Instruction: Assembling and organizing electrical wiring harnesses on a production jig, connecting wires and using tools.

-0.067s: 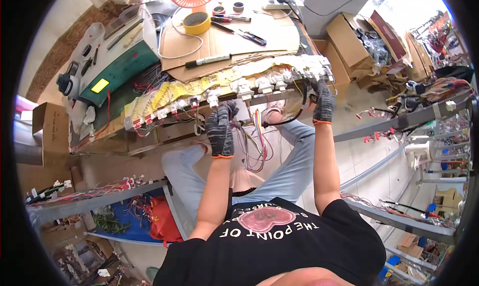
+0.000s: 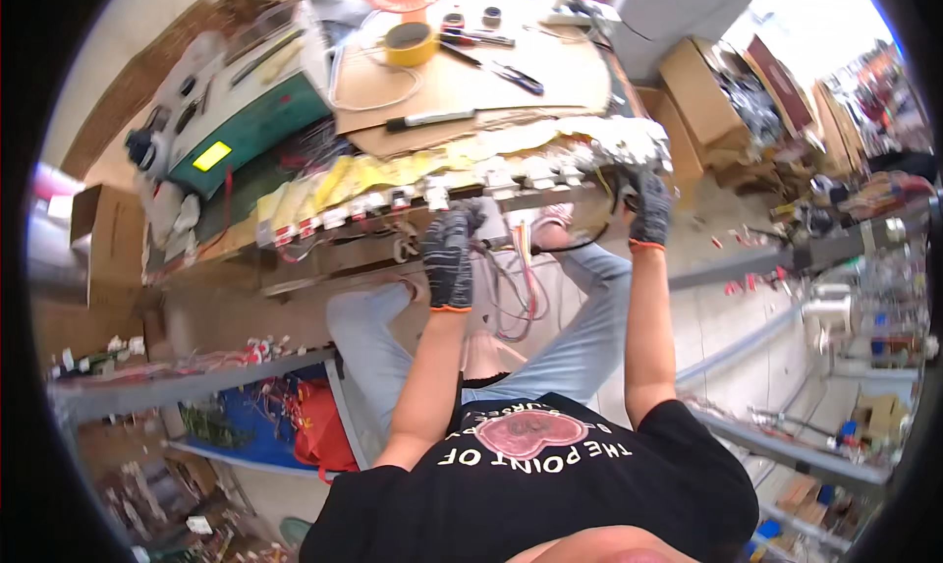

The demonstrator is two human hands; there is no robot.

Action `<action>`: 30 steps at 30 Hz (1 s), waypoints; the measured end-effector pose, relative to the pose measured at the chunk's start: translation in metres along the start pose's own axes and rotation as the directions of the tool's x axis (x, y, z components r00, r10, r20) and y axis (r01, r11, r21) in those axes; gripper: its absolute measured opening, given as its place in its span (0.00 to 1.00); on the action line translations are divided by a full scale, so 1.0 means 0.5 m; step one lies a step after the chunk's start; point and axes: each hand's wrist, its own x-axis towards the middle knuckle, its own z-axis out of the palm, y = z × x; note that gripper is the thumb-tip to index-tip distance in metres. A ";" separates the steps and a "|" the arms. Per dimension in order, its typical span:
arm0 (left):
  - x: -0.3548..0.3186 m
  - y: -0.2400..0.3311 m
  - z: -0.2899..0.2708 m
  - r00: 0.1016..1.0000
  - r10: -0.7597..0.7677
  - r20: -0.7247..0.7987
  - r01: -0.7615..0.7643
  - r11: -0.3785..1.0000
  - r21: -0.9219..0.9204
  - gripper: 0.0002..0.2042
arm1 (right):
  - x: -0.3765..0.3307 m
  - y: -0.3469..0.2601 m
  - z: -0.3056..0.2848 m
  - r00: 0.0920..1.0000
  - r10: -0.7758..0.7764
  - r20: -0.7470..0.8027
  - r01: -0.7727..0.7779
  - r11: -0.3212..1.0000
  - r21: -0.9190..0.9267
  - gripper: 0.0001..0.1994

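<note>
The wire harness (image 2: pixel 462 185) runs along the front edge of the surface (image 2: pixel 462 82) — a long row of white connectors with red and yellow leads, loose wires (image 2: pixel 516 278) dangling beneath it. Most connectors look seated in a line, so the run seems well along; the hanging bundle and the right end appear to be what is left. The left hand (image 2: pixel 450 253), gloved in dark grey, sits just under the row's middle, fingers curled shut, though what they pinch cannot be told. The right hand (image 2: pixel 648 207), gloved too, is closed on a black cable (image 2: pixel 580 241) at the harness's right end — touching the connector cluster there. Further back lie a yellow tape roll (image 2: pixel 410 43), a black marker (image 2: pixel 429 121) and a green machine (image 2: pixel 250 131).
</note>
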 end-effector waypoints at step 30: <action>0.019 0.131 -0.008 0.830 0.396 0.392 -0.452 0.067 0.889 0.07 | 0.009 0.094 0.000 0.843 0.467 0.268 -0.492 0.469 0.733 0.14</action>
